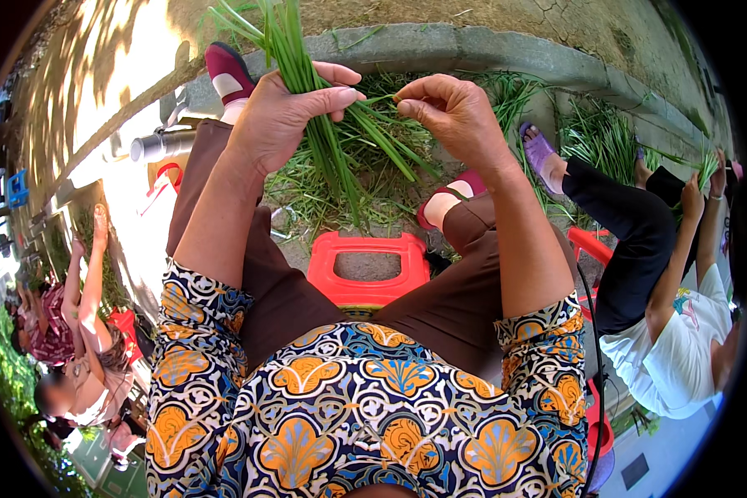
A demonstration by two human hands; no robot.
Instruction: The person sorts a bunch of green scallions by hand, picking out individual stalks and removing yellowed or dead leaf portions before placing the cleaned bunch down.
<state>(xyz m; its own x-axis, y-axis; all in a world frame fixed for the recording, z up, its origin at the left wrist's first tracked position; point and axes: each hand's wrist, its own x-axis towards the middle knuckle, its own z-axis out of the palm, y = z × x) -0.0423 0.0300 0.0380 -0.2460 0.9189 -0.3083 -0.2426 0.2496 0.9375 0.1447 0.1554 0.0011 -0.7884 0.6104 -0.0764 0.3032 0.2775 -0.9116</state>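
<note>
My left hand (286,109) is closed around a bunch of long, thin green stalks (295,59) that look like garlic chives. Their pale ends point away from me, and the leafy ends hang down toward the ground. With thumb and forefinger, my right hand (451,112) pinches the tip of a single green leaf (381,98) just right of the bunch. Beneath both hands, a loose heap of green leaves and scraps (324,187) covers the ground between my feet.
A red plastic stool (367,274) shows between my thighs. The concrete kerb (423,50) curves beyond the heap. A steel flask (162,146) lies by my left leg. More green stalks (597,134) lie at right near a seated person (666,348) holding a bunch. Other people (87,373) sit at left.
</note>
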